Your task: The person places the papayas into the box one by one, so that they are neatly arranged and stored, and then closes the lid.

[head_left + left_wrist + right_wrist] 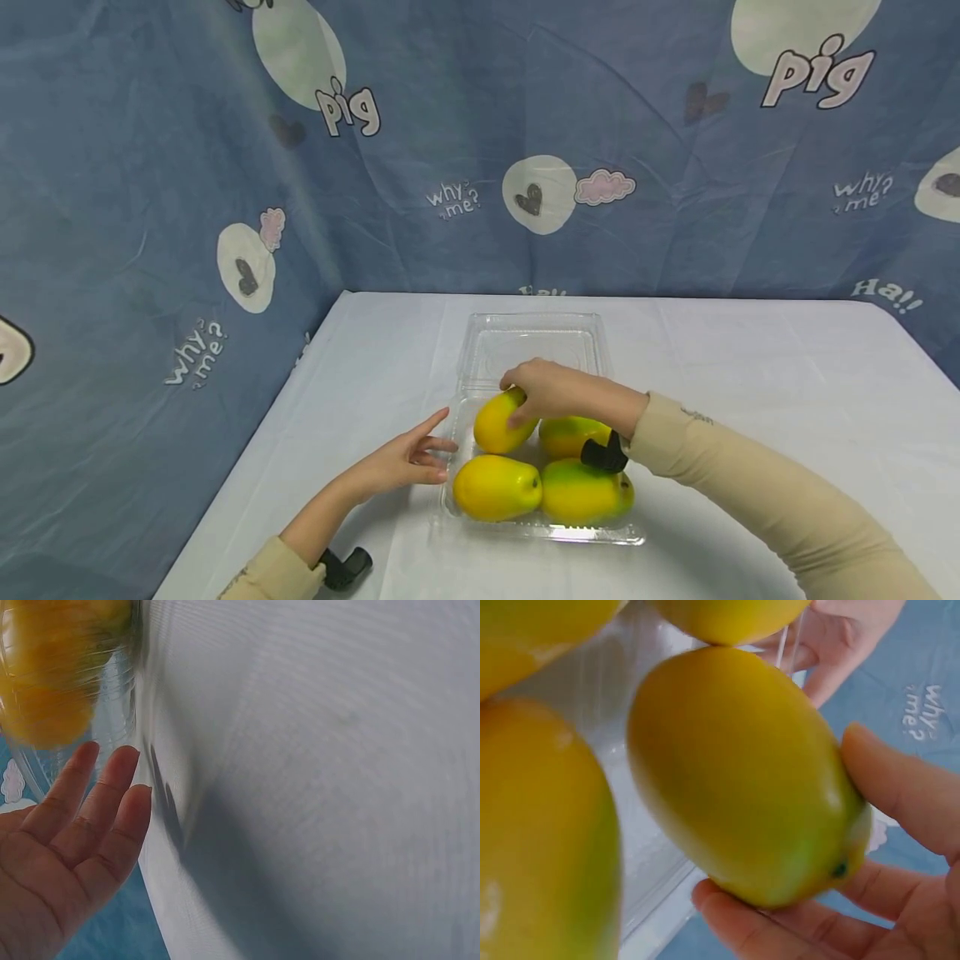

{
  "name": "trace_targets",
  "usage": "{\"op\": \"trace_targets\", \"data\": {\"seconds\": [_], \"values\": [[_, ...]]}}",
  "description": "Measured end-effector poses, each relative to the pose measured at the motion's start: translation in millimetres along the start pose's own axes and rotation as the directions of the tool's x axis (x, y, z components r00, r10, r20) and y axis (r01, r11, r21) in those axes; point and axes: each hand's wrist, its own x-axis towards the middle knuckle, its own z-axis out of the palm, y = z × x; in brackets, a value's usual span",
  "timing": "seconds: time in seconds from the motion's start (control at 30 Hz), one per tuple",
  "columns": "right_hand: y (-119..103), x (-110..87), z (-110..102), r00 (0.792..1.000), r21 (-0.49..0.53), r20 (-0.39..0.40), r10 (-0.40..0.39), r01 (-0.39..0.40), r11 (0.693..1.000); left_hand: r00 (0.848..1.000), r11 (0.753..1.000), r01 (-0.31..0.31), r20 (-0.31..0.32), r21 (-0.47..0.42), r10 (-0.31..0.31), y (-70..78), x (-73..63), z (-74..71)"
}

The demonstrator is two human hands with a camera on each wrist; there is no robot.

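A clear plastic clamshell box point(534, 533) lies with its lid folded back on the table, several yellow-green mangoes inside. My right hand point(551, 389) grips the far-left mango point(495, 427) by its end, thumb on one side and fingers on the other; the right wrist view shows this mango point(735, 772) up close. Beside it is the far-right mango point(573, 435), partly hidden by the right wrist. Two more mangoes, one at near left point(497, 488) and one at near right point(583, 493), fill the front. At the box's left wall, my left hand point(405, 461) has its fingers loosely extended, holding nothing.
The transparent lid point(534, 337) lies flat behind the box. White cloth covers the table point(750, 375), and a blue printed curtain point(450, 108) hangs behind and at left. Black wrist mounts point(345, 569) sit on both wrists.
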Motion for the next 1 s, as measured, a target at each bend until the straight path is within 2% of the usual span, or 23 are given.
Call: {"op": "trace_targets", "data": {"seconds": [0.2, 0.67, 0.83, 1.0], "values": [[3, -1.0, 2, 1.0, 0.022, 0.031, -0.002, 0.001, 1.0, 1.0, 1.0, 0.012, -0.011, 0.02, -0.012, -0.7, 0.7, 0.2], [6, -3.7, 3, 0.994, -0.039, 0.11, 0.01, -0.006, 0.999, 1.0, 1.0, 0.015, -0.001, 0.004, -0.015, -3.9, 1.8, 0.7], [8, -5.9, -1, 0.994, -0.025, 0.106, 0.017, -0.014, 1.0, 1.0, 1.0, 0.006, -0.001, 0.021, -0.006, -2.5, 2.4, -0.7], [12, -15.3, -15, 0.997, -0.007, 0.078, -0.008, 0.009, 1.0, 1.0, 0.997, 0.022, -0.016, 0.067, -0.021, 0.1, 3.5, -4.0]]}}
